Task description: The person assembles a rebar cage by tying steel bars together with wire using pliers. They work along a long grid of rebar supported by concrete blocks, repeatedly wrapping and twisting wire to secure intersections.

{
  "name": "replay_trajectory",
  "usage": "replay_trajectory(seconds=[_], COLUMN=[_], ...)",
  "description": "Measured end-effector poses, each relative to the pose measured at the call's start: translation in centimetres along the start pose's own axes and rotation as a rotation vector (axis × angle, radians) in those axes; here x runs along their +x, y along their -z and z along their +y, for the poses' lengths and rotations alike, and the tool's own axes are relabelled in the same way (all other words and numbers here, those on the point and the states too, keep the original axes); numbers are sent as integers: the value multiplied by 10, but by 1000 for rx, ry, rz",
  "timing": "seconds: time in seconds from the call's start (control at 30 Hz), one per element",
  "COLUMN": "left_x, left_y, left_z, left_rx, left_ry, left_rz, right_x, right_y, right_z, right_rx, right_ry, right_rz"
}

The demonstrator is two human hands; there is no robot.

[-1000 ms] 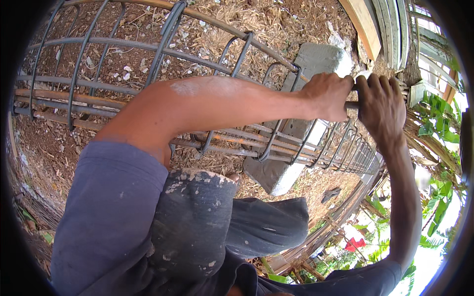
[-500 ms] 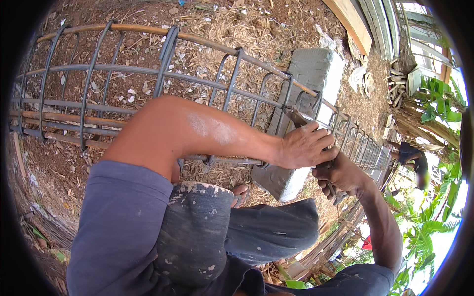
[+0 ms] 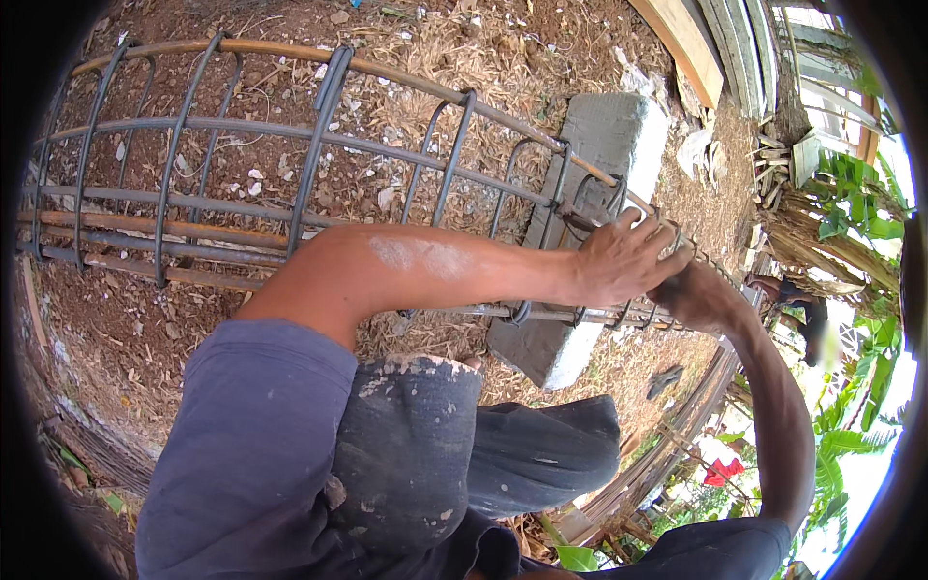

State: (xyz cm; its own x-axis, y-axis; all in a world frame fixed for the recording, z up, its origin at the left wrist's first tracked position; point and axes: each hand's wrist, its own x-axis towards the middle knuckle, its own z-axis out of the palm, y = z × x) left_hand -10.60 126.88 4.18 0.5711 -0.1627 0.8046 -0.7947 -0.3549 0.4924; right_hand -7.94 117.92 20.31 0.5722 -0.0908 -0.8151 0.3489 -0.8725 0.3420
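Observation:
A long rebar cage [image 3: 435, 164] of rusty and grey bars with square stirrups runs across the view, over a grey concrete block [image 3: 597, 135]. My left hand [image 3: 623, 259] lies over the cage beside the block, its visible fingers apart and bent, its thumb hidden. Next to its wrist, a dark metal piece [image 3: 580, 220] shows at a stirrup; I cannot tell what it is. My right hand [image 3: 698, 293] meets the left one at the fingertips. Motion blurs it, and its fingers are hidden, along with anything in them.
Wooden boards [image 3: 684, 48] lean at the upper right. A small dark object [image 3: 665, 380] lies on the ground beyond my knee [image 3: 411, 445]. Another person [image 3: 807, 314] is at the far right, near green plants [image 3: 855, 445]. Dry leaf litter and brown soil surround the cage.
My right hand has moved up and to the right, from below the cage onto it. My left hand has shifted a little right, and its fingers have spread.

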Motion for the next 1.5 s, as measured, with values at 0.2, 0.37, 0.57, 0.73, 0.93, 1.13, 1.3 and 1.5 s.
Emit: replay_trajectory(seconds=[0.2,0.37,0.57,0.73,0.93,1.13,1.3,1.5], left_x=[-12,-9,-3,14,30,38,38,46], left_y=[-9,-11,-5,0,25,-4,-13,-1], left_z=[-8,-16,-17,-15,-33,-9,-2,-9], left_rx=[93,112,45,-88,-273,-54,-59,-365], left_ry=[-47,-88,2,103,366,491,572,620], left_rz=[46,103,-37,-92,-238,-189,-162,-524], right_x=[1,4,18,13,-20,26,18,18], right_y=[22,37,56,65,14,21,23,15], right_z=[4,14,20,19,-18,19,6,6], right_rx=[562,859,798,450,-654,-706,-532,-333], right_ry=[-36,-49,69,87,196,-10,-11,-151], right_rz=[-365,-557,-532,-285,896,604,552,242])
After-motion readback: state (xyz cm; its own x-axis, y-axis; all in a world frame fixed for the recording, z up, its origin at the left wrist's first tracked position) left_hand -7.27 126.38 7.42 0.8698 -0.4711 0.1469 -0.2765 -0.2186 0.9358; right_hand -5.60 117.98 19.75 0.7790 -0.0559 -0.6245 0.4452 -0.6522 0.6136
